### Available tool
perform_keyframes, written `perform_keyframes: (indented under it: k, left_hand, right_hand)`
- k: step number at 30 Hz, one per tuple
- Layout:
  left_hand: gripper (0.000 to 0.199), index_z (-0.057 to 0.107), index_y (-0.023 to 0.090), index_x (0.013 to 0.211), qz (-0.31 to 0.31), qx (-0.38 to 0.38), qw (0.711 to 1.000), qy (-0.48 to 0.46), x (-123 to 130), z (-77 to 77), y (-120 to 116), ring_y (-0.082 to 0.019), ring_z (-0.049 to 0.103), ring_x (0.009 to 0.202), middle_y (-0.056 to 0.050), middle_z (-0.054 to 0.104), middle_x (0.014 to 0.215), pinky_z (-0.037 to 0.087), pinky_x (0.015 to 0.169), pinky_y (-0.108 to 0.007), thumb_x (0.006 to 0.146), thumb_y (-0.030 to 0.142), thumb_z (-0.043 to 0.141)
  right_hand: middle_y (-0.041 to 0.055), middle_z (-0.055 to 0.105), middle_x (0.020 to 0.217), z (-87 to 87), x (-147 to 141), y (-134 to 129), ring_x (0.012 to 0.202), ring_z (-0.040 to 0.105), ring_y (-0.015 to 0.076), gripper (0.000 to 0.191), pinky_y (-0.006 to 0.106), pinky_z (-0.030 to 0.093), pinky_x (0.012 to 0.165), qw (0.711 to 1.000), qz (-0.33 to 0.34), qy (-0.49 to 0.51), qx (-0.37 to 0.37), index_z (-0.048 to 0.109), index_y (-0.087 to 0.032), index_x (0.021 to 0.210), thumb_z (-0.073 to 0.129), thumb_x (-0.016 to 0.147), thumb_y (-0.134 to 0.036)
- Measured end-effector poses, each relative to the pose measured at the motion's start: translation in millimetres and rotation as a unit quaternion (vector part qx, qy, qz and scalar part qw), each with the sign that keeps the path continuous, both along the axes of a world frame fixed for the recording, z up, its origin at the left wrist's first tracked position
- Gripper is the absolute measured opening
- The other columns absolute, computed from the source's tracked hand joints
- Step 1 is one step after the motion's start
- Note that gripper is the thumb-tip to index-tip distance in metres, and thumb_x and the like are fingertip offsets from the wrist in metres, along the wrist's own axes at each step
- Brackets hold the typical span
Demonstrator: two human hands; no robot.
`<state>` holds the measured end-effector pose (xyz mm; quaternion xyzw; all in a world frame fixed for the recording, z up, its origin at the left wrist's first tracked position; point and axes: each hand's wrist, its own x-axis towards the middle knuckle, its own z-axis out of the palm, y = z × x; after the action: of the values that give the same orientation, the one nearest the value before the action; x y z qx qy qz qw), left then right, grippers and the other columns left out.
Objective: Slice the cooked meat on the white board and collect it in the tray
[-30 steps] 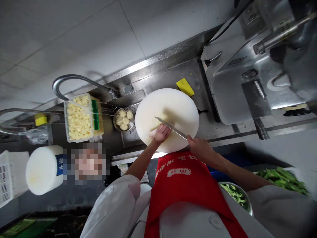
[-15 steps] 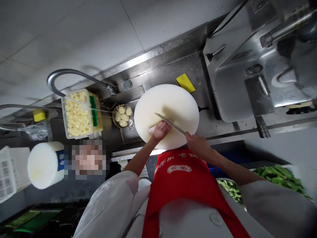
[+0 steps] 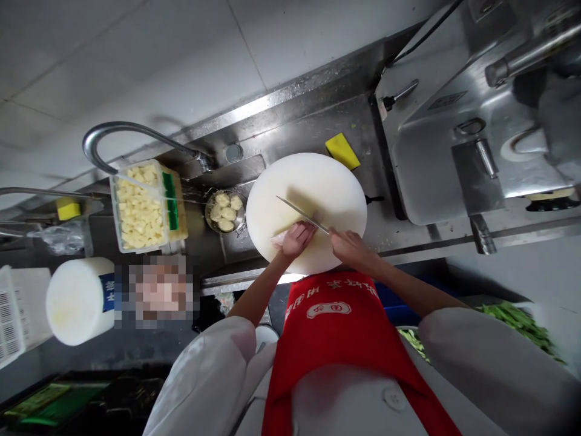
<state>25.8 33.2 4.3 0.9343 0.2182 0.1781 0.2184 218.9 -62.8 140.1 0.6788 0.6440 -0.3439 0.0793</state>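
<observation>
Red apron [image 3: 333,345] bears seemingly Chinese lettering [image 3: 356,283]; right fingers [image 3: 338,238] grip a knife [image 3: 300,212], left fingers [image 3: 302,231] pale food [image 3: 278,240].

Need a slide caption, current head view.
Left hand on a pale food item, right hand gripping a knife, over a round white cutting board.

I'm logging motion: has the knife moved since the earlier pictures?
Yes: against the white board, the knife has shifted forward and to the person's left.

A stainless-steel desk [image 3: 299,136] carries a round white cutting board [image 3: 287,175] near its front edge. Between the board and the back edge lies a yellow rectangular sponge [image 3: 342,151].
</observation>
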Motion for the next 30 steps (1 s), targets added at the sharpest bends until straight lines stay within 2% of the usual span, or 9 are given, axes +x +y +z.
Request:
perform_keyframes:
  k: [3,7,12,15,20,26,28,30]
  left_hand:
    - [0.028,0.066,0.018,0.102,-0.002,-0.004,1.000,0.005,-1,-2.3,0,-0.022,0.062,0.093,-0.010,0.067,0.096,0.053,0.082,-0.041,0.102,0.032,0.041]
    - [0.030,0.065,0.018,0.085,-0.006,0.013,1.000,-0.004,-1,-3.9,1,-0.021,0.059,0.084,-0.009,0.064,0.085,0.051,0.075,-0.038,0.101,0.030,0.043]
    - [0.026,0.064,0.018,0.086,0.004,0.008,1.000,-0.013,0,-2.6,1,-0.021,0.059,0.087,-0.008,0.063,0.085,0.050,0.077,-0.037,0.100,0.030,0.046]
    - [0.026,0.065,0.018,0.090,0.010,0.001,1.000,0.000,1,-1.7,2,-0.022,0.059,0.089,-0.009,0.063,0.087,0.050,0.079,-0.038,0.100,0.032,0.045]
    - [0.029,0.065,0.018,0.090,0.001,0.007,1.000,0.011,1,-0.2,3,-0.022,0.061,0.089,-0.008,0.064,0.086,0.052,0.078,-0.039,0.101,0.032,0.043]
    - [0.028,0.067,0.018,0.096,-0.002,0.000,1.000,0.017,1,-0.7,3,-0.022,0.062,0.092,-0.010,0.067,0.092,0.054,0.080,-0.041,0.101,0.032,0.043]
    - [0.026,0.066,0.019,0.098,-0.007,-0.009,1.000,0.009,0,-1.9,3,-0.023,0.062,0.095,-0.010,0.067,0.094,0.054,0.083,-0.042,0.101,0.032,0.044]
    - [0.025,0.065,0.019,0.102,-0.014,-0.017,1.000,0.002,-1,-3.5,3,-0.023,0.063,0.098,-0.010,0.067,0.097,0.054,0.085,-0.043,0.101,0.032,0.044]
  right_hand:
    - [0.0186,0.070,0.096,15.3,6,-20,0.092,0.070,0.0276,0.035,0.034,0.050,0.075,1.000,0.017,-0.006,-0.021,0.050,-0.009,0.122,0.030,0.093,-0.006]
    - [0.0179,0.072,0.090,35.2,10,-48,0.087,0.073,0.0266,0.032,0.030,0.050,0.070,0.995,0.014,-0.031,-0.093,0.050,-0.008,0.119,0.034,0.092,-0.004]
    - [0.0198,0.072,0.092,42.2,9,-57,0.090,0.072,0.0276,0.035,0.030,0.051,0.070,0.994,0.008,-0.033,-0.108,0.051,-0.007,0.122,0.033,0.092,-0.005]
    - [0.0213,0.072,0.095,41.1,9,-56,0.091,0.072,0.0280,0.037,0.031,0.051,0.070,0.993,0.009,-0.034,-0.116,0.052,-0.006,0.123,0.033,0.092,-0.005]
    - [0.0178,0.072,0.091,33.0,6,-52,0.088,0.072,0.0277,0.033,0.031,0.049,0.068,0.995,-0.010,-0.023,-0.099,0.054,-0.010,0.116,0.030,0.093,-0.005]
    - [0.0178,0.072,0.093,27.1,9,-65,0.088,0.072,0.0283,0.032,0.032,0.049,0.069,0.992,-0.007,-0.035,-0.118,0.053,-0.009,0.117,0.034,0.091,-0.005]
    - [0.0175,0.071,0.093,18.5,4,-52,0.088,0.072,0.0279,0.032,0.032,0.049,0.070,0.994,-0.010,-0.028,-0.101,0.053,-0.009,0.116,0.033,0.092,-0.005]
    - [0.0181,0.071,0.095,6.0,-4,-28,0.090,0.071,0.0271,0.034,0.032,0.050,0.072,0.998,-0.015,-0.011,-0.062,0.053,-0.007,0.118,0.030,0.093,-0.005]
